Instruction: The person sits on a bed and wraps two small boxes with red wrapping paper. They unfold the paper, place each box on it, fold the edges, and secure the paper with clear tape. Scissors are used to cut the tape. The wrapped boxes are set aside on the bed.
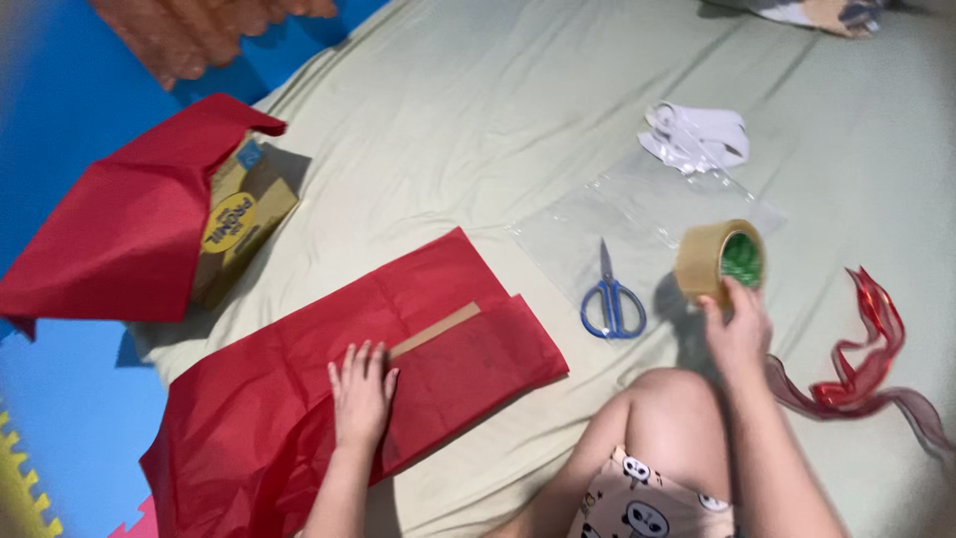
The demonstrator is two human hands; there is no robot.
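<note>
- Open sheet (478,130) ahead of us, free passage.
- Scissors (611,299) between our hands; plastic bag (637,214) beyond.
- Red ribbon (861,369) crowds right; box (239,224) left.

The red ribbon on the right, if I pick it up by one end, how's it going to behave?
The red ribbon lies in loose curls and twists on the sheet, so it would probably hang limp and floppy. It looks thin and partly see-through, so likely very light. Its glossy shine suggests it may slip between fingers.
</note>
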